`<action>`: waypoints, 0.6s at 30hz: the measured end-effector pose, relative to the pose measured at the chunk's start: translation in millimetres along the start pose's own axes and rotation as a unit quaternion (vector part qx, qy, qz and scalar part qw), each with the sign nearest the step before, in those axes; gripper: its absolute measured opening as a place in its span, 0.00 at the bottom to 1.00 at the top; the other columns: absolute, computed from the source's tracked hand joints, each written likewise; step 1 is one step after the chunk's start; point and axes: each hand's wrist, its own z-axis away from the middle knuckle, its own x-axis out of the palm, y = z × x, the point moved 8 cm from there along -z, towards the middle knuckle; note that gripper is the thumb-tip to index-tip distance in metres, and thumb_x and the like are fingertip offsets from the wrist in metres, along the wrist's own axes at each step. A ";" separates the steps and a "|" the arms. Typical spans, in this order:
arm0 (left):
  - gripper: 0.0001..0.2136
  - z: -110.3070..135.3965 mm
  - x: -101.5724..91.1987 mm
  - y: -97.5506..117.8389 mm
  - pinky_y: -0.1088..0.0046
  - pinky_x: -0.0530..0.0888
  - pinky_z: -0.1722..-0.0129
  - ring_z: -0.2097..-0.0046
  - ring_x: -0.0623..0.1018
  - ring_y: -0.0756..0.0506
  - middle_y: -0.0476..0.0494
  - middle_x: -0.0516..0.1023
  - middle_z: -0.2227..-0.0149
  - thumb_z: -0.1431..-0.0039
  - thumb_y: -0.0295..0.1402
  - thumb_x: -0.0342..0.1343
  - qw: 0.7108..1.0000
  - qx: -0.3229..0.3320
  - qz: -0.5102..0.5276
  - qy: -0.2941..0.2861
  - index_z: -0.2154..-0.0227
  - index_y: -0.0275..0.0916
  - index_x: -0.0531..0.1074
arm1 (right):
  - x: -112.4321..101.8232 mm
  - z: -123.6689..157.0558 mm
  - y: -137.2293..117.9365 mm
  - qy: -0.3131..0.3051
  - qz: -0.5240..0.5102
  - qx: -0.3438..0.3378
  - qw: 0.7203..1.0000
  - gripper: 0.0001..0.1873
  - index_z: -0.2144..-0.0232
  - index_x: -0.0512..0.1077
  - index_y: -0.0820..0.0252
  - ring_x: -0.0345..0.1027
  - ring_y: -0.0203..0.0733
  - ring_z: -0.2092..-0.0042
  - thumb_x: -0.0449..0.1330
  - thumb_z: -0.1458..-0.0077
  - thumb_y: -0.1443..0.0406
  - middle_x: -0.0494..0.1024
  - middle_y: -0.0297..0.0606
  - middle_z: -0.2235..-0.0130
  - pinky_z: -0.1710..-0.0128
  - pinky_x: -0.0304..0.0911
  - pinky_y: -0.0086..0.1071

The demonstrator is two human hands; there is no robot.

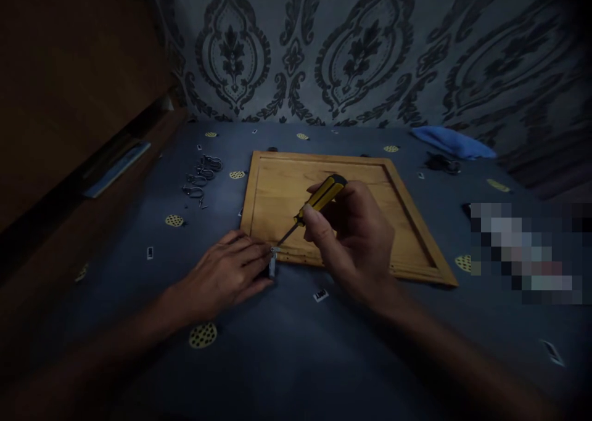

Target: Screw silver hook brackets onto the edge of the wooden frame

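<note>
A framed wooden panel (319, 183) lies flat on a dark blue patterned cloth. At its near left edge is a small grey metal hinge (272, 265). My left hand (231, 267) is closed at the hinge, with fingertips over the panel's corner and the thumb below. In my right hand (356, 242) is a yellow and black screwdriver (326, 193), held by its handle between thumb and fingers. The shaft slants down to the left, and its tip meets the top of the hinge. Small dark holes show along the panel's near edge.
Several small curved metal pieces (201, 175) lie on the cloth at the left. A blue cloth (453, 142) and a dark object (443, 163) are at the back right. A blurred-out item (522, 254) lies at the right. Wooden furniture (78, 88) borders the left side; a patterned wall (296, 51) stands behind.
</note>
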 end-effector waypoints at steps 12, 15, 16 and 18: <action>0.12 -0.5 1.6 -0.9 0.61 0.77 0.48 0.52 0.83 0.42 0.39 0.85 0.53 0.27 0.35 0.53 1.000 -0.004 0.005 -0.022 0.54 0.33 0.78 | 5.1 4.1 -4.6 -0.021 0.013 -0.020 0.999 0.06 0.60 0.65 0.54 0.66 0.34 0.74 0.60 0.35 0.64 0.68 0.29 0.68 0.74 0.65 0.33; 0.12 0.3 2.1 -1.3 0.61 0.76 0.47 0.50 0.82 0.42 0.38 0.84 0.52 0.28 0.34 0.54 1.000 -0.007 0.009 -0.027 0.53 0.32 0.78 | 7.2 5.3 -3.6 -0.026 0.011 -0.025 0.999 0.06 0.60 0.65 0.54 0.67 0.34 0.73 0.60 0.35 0.64 0.68 0.29 0.68 0.74 0.66 0.33; 0.12 0.4 2.1 -1.3 0.60 0.76 0.47 0.50 0.82 0.42 0.38 0.84 0.52 0.28 0.34 0.54 1.000 -0.007 0.012 -0.027 0.52 0.32 0.78 | 7.8 5.6 -3.1 -0.028 0.013 -0.026 0.999 0.06 0.60 0.65 0.54 0.67 0.35 0.73 0.60 0.36 0.64 0.68 0.29 0.69 0.73 0.66 0.33; 0.12 0.5 2.0 -1.4 0.59 0.76 0.47 0.51 0.82 0.42 0.37 0.84 0.52 0.29 0.34 0.55 1.000 -0.007 0.015 -0.026 0.53 0.32 0.78 | 8.3 5.8 -2.3 -0.029 0.017 -0.029 0.999 0.06 0.59 0.65 0.53 0.67 0.35 0.72 0.60 0.36 0.65 0.68 0.29 0.69 0.73 0.66 0.33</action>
